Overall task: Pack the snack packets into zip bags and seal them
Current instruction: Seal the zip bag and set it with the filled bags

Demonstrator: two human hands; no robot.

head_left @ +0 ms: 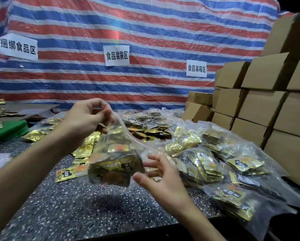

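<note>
Speckled table: loose snack packets, filled zip bags, boxes.

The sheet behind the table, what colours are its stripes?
The sheet is red, blue and white; head view.

Bright overhead light, glare, edge distortion

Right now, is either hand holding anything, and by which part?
The left hand pinches the zip bag at its top edge, near the zip. The right hand is open beside the bag's lower end, holding nothing.
</note>
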